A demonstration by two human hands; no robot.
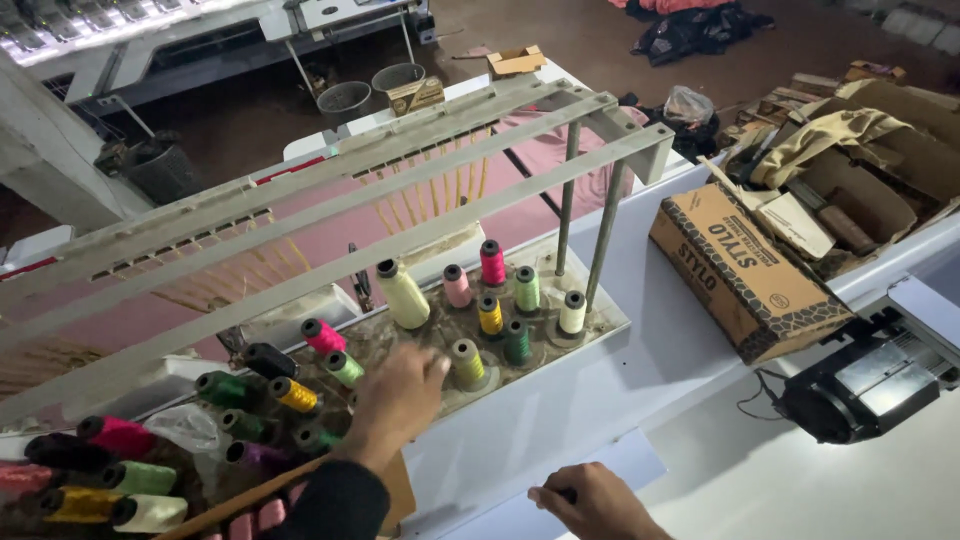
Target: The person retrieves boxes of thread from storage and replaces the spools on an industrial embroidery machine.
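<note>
My left hand (397, 397) reaches over a dusty thread stand (598, 318), fingers spread, empty, just left of an olive-yellow spool (467, 364). Several spools stand upright there: a large cream cone (404, 294), a pink one (492, 262), green ones (526, 288), a white one (572, 312). My right hand (597, 503) rests at the bottom edge on the white machine top, fingers curled; whether it holds anything I cannot tell. More spools, magenta (322, 335), black, green and yellow (293, 393), crowd the stand's left part.
Grey metal thread-guide bars (400, 195) slant across above the spools. An open brown cardboard box (745, 270) with tubes and cloth sits at right. A black motor unit (860, 385) is lower right. Buckets (345, 103) stand on the floor behind.
</note>
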